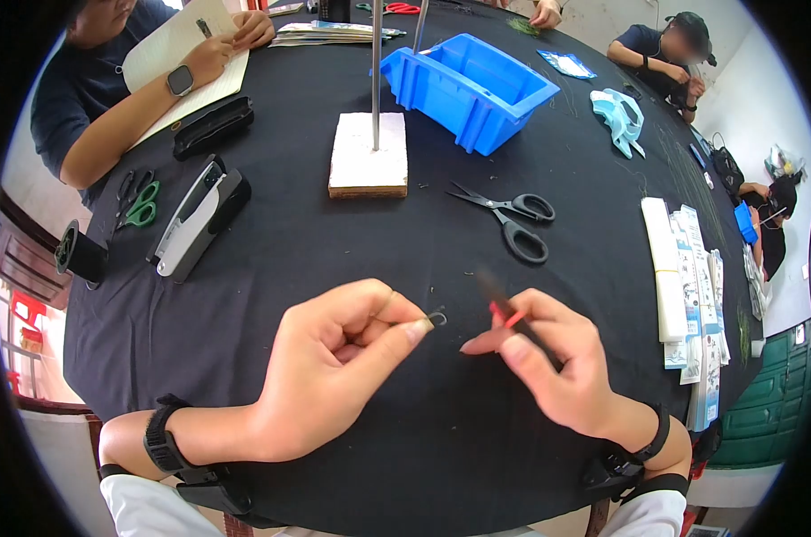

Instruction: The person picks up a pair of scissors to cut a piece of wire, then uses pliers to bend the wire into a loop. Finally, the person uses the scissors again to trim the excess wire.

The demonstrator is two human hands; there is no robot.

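Between thumb and forefinger, my left hand [338,371] pinches a small fish hook [437,318], its curved metal end poking out past the fingertips. My right hand [557,358], just to the right, is closed on a slim dark tool with red parts [510,315]. Motion smears that tool's tip, which angles up and away from me. Both hands are held over the black tablecloth, a short gap apart. Beyond them lie black-handled scissors [511,217], blades partly spread and pointing left.
A metal rod rises from a white block [368,161] near a blue bin [477,98]. On the left are a stapler [199,219], green-handled scissors [141,208] and a thread spool [80,253]. Printed packets [692,295] lie right. Other people sit around the table, one holding a notebook [177,54].
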